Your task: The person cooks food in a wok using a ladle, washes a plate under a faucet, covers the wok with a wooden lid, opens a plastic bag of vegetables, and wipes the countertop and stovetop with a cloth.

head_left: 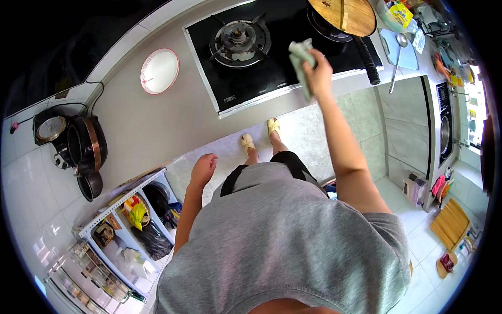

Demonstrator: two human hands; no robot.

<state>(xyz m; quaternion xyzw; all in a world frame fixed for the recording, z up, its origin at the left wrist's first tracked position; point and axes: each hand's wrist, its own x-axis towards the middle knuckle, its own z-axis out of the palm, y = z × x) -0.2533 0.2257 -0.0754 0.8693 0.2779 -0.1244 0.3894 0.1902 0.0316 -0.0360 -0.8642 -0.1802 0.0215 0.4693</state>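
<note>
My right hand (318, 76) is closed on a pale green cloth (302, 62). It holds the cloth over the front part of the black glass gas stove (266, 78), and the cloth's lower end hangs by the stove's front edge. To its right, a pan (365, 60) with a wooden lid (350, 15) sits on the right burner, its black handle pointing toward me. The left burner (238, 39) is bare. My left hand (204, 170) hangs beside my body, away from the counter, fingers loosely curled with nothing seen in them.
A white red-rimmed plate (160, 71) lies on the grey counter (130, 115). A black cooking pot (86, 146) stands at the left end. A shelf rack (128, 235) is at lower left. A ladle (399, 57) rests on a light blue board (392, 44) at right.
</note>
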